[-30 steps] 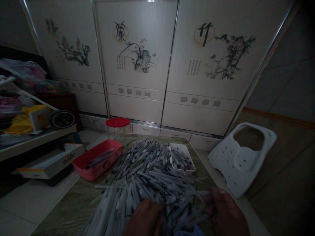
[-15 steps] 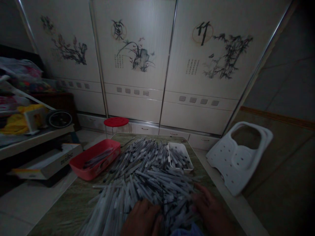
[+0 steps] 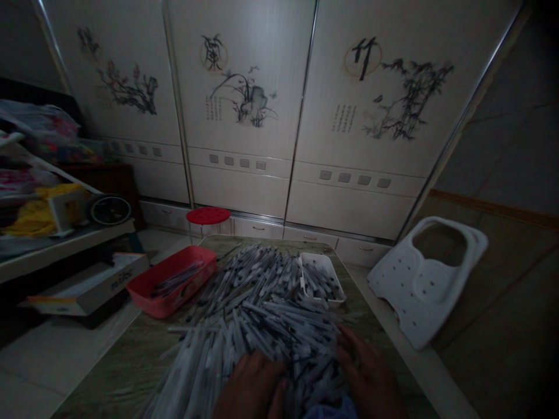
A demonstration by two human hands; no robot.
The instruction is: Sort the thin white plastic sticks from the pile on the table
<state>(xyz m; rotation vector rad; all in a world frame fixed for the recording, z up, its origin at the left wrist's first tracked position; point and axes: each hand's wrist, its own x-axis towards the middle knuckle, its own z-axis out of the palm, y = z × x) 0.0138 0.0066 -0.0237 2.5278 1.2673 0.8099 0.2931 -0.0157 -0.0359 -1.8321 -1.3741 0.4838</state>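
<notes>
Right hand (image 3: 369,378) had slid inward, open with fingers spread over the heap of slim plastic tubes (image 3: 262,305) at the worktop's (image 3: 124,364) near edge, while the curled left hand (image 3: 248,387) showed no clear hold.

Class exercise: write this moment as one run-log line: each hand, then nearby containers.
left hand: in pile of thin plastic rods | right hand: on same pile | nearby: red tray, white tray
</notes>
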